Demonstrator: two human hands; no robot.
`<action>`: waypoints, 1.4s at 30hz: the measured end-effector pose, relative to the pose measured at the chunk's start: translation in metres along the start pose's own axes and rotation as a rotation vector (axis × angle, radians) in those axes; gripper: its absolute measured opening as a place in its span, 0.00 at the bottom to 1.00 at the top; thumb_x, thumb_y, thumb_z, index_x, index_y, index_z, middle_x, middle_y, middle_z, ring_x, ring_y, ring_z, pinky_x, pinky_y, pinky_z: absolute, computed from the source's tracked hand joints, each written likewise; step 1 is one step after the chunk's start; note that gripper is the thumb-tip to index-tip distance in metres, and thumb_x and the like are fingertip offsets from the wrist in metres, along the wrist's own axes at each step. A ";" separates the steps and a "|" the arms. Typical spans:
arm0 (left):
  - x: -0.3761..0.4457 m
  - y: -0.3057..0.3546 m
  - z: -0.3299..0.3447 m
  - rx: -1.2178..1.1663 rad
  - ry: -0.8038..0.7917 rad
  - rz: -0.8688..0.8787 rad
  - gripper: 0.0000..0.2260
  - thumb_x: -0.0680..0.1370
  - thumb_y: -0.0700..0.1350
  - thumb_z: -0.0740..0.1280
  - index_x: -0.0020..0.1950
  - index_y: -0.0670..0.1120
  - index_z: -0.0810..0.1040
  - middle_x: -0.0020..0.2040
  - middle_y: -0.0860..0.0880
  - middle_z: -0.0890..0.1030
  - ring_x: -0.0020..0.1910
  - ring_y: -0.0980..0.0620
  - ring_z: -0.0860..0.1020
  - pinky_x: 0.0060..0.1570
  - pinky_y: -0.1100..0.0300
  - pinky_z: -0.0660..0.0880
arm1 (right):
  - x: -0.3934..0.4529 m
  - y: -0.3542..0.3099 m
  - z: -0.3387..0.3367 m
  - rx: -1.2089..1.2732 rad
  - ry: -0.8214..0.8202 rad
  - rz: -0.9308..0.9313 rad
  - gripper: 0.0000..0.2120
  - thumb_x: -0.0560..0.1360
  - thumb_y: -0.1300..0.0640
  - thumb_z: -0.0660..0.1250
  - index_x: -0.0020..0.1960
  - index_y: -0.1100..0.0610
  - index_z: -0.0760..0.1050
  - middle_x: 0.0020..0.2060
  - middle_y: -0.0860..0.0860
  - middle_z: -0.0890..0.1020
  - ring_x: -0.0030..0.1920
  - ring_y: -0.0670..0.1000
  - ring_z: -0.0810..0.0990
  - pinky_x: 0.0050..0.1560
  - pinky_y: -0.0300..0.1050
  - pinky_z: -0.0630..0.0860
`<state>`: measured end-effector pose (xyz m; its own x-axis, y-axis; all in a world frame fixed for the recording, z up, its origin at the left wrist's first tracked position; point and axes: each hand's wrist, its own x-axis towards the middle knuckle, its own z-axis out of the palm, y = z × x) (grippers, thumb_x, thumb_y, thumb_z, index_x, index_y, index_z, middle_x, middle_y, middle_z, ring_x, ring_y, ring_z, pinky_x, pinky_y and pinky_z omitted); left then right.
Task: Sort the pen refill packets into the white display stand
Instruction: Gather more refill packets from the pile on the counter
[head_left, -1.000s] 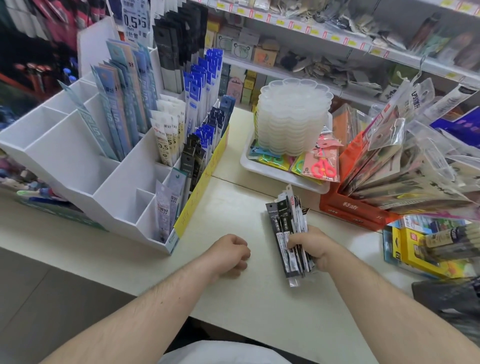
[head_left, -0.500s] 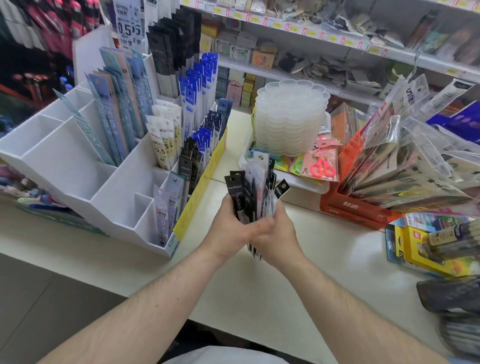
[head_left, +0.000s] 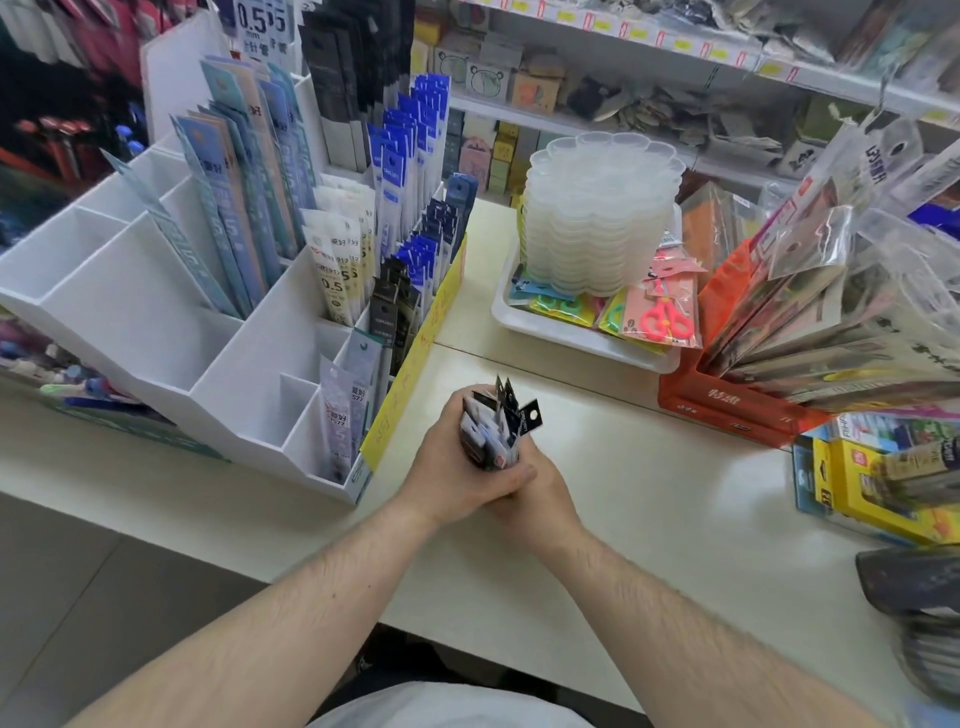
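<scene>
A bundle of pen refill packets (head_left: 500, 422), black, white and blue, stands upright above the table. My left hand (head_left: 451, 467) grips it from the left and my right hand (head_left: 540, 496) wraps it from below and right; only the packet tops show. The white display stand (head_left: 156, 332) sits to the left, tiered with compartments. Its back and right slots hold blue, black and white refill packets (head_left: 405, 171); its left and front-left compartments are bare. My hands are just right of the stand's front corner.
A white tray (head_left: 571, 338) with stacked clear plastic palettes (head_left: 602, 213) and scissors packs lies behind my hands. An orange box (head_left: 727, 400) of bagged goods fans out at right, yellow boxes (head_left: 872, 493) beside it. Shelves run along the back. A dark object (head_left: 904, 577) sits at far right.
One second ago only my right hand held the bundle flat, my left a loose fist. Both hands then joined on the bundle, stood it upright, and have now lowered it toward the table.
</scene>
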<state>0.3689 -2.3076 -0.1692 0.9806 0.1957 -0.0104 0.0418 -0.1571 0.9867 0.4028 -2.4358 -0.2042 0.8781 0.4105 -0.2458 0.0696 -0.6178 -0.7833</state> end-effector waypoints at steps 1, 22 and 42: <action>0.001 -0.001 0.001 0.005 0.014 0.009 0.31 0.61 0.42 0.81 0.58 0.58 0.70 0.51 0.65 0.80 0.53 0.61 0.80 0.54 0.67 0.75 | 0.004 0.000 0.000 -0.097 0.012 -0.001 0.17 0.66 0.50 0.61 0.55 0.47 0.74 0.45 0.43 0.81 0.47 0.42 0.79 0.49 0.45 0.79; 0.016 0.085 -0.055 -0.982 -0.080 -0.181 0.24 0.57 0.41 0.71 0.52 0.42 0.73 0.34 0.48 0.77 0.39 0.47 0.80 0.64 0.46 0.72 | -0.035 -0.100 -0.093 0.415 -0.318 0.091 0.42 0.54 0.35 0.70 0.65 0.48 0.72 0.62 0.45 0.80 0.60 0.39 0.78 0.61 0.41 0.72; 0.012 0.129 -0.061 -0.537 0.093 -0.282 0.26 0.67 0.40 0.76 0.64 0.43 0.77 0.56 0.44 0.85 0.56 0.46 0.83 0.55 0.54 0.78 | -0.013 -0.172 -0.060 0.030 0.059 0.064 0.23 0.57 0.48 0.67 0.52 0.48 0.73 0.40 0.46 0.83 0.40 0.51 0.82 0.40 0.48 0.81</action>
<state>0.3744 -2.2667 -0.0325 0.9241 0.2463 -0.2924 0.1708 0.4183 0.8921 0.4075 -2.3751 -0.0321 0.9069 0.3296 -0.2625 -0.0015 -0.6206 -0.7841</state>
